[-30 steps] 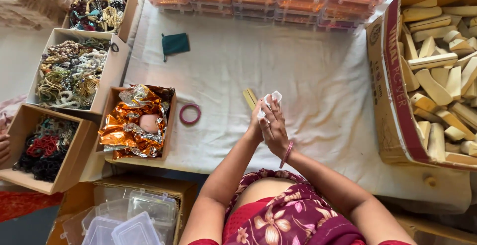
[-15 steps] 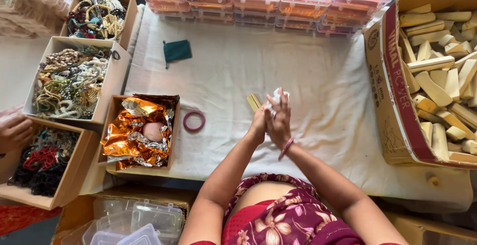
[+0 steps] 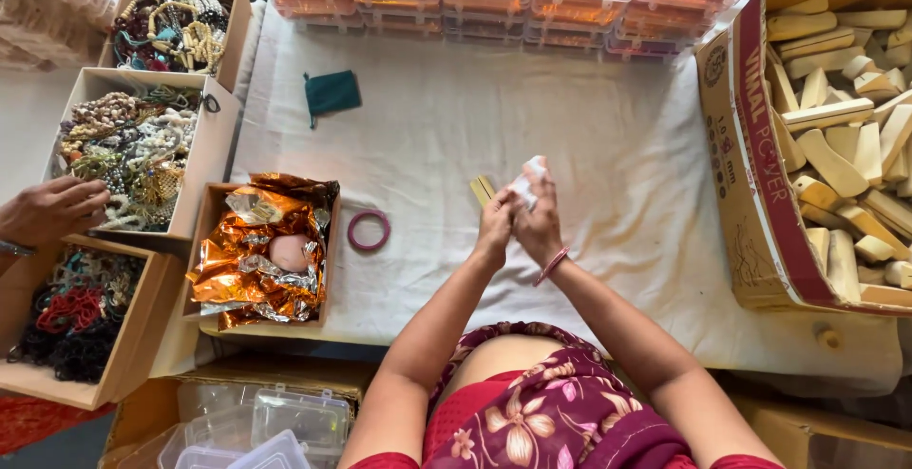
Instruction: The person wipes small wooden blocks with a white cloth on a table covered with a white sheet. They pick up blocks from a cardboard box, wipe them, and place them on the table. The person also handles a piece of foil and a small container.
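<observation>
Both hands — left hand [image 3: 494,229] and right hand [image 3: 538,225] — are closed together around a small white crumpled wrapper [image 3: 525,184] above the middle of the cloth-covered worktop [image 3: 617,146], just beside a pale wooden stick [image 3: 483,190]; wrapping likely goes best with fingertips pinching snugly.

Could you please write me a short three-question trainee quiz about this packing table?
1. True or false: the pink bangle lies on the white cloth, beside the box of orange foil.
2. Which side holds the big carton of wooden pieces: A left, B right?
3. What do the left hand and right hand hold together?

Key: 1 true; 2 B; 3 a small white item.
</observation>
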